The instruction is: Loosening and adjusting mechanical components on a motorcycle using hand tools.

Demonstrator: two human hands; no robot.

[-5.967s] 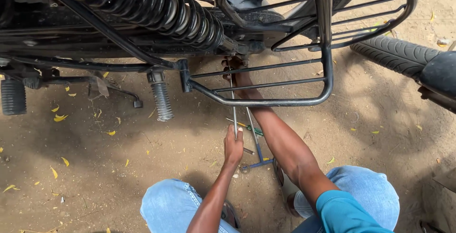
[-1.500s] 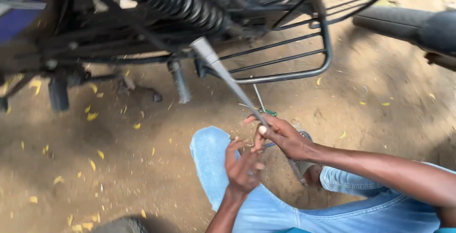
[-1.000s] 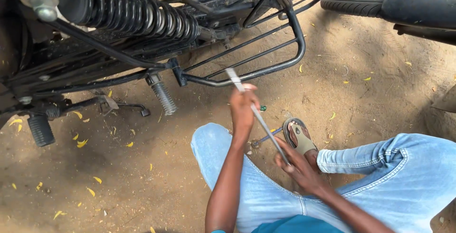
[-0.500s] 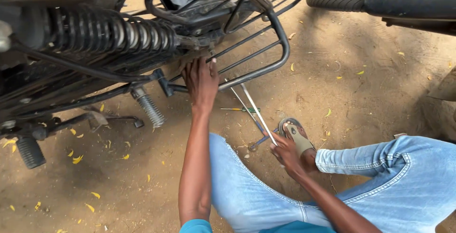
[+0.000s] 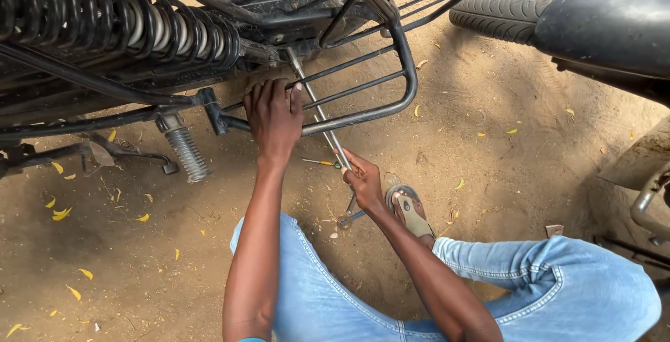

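My left hand [image 5: 275, 115] grips the lower bar of a black metal guard frame [image 5: 399, 98] on a motorcycle. My right hand [image 5: 365, 181] is closed around the lower end of a long silver metal rod [image 5: 317, 110]. The rod slants up and to the left, through the guard frame toward the machine's underside. A small screwdriver [image 5: 319, 162] with a yellow-green handle lies on the sand just left of my right hand. Other metal tools [image 5: 349, 214] lie beneath that hand.
A black coil spring shock [image 5: 132, 28] runs across the upper left. A foot peg [image 5: 183, 150] hangs below it. A second motorcycle's tyre [image 5: 502, 17] and dark seat [image 5: 614, 28] are at the upper right. My sandalled foot [image 5: 412, 213] and blue-jeaned legs [image 5: 558, 286] rest on sandy ground.
My left hand let go of the rod, reached up and took hold of the guard frame. My right hand took the rod's lower end and slid its tip up through the frame.
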